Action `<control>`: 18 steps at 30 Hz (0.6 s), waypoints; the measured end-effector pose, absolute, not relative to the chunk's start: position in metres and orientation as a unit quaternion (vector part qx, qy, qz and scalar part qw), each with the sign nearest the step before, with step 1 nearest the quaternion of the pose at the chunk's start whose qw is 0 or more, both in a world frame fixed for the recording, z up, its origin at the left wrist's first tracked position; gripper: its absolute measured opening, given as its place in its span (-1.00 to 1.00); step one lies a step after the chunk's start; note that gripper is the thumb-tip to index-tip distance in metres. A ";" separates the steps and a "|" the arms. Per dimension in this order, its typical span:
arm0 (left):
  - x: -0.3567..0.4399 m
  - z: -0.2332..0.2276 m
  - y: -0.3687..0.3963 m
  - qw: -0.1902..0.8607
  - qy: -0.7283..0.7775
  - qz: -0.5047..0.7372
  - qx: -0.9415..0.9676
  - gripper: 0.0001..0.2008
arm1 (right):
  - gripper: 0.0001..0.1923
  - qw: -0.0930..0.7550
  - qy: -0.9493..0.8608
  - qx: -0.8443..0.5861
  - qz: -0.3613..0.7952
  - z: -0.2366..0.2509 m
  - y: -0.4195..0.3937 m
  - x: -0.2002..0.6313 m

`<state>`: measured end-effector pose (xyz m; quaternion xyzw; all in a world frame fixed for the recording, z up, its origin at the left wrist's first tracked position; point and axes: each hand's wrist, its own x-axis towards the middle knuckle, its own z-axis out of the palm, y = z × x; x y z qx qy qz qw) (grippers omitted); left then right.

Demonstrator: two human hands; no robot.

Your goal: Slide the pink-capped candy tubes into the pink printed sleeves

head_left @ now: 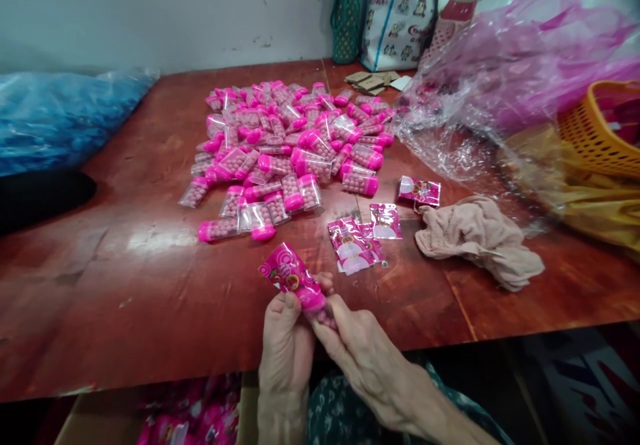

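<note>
2 hands are seen at the near edge of the desk (125,285). A pink wrapper (285,273) around a small candy bottle (320,306) is pinched by the left hand (286,352) and right hand (367,358), each grip clenched on it.

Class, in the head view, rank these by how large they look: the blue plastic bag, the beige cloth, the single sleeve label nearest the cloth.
1. blue plastic bag, cut off by the frame
2. beige cloth
3. sleeve label

a worn red-brown table (125,285) is carrying a pile of pink-capped tubes (285,145) beyond the grip, loose pink sleeves (357,242) just beyond-right, and a beige cloth (477,238) further right.
</note>
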<state>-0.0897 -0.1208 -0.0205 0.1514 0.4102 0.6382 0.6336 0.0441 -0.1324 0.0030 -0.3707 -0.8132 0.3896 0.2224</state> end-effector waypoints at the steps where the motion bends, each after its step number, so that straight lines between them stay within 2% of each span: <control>1: -0.091 -0.022 -0.122 0.639 0.400 0.637 0.159 -0.72 | -0.59 0.221 -0.814 -0.360 0.398 0.003 -0.132 0.046; 7: -0.097 -0.022 -0.122 0.660 0.387 0.608 0.210 -0.59 | -0.70 0.197 -0.682 -0.444 0.547 0.014 -0.120 0.038; 14: -0.086 -0.014 -0.114 0.580 0.511 0.606 0.189 -0.85 | -0.77 0.209 -0.656 -0.486 0.538 0.011 -0.116 0.033; 18: -0.086 -0.010 -0.116 0.591 0.519 0.592 0.176 -0.84 | -0.77 0.234 -0.608 -0.462 0.602 0.011 -0.116 0.034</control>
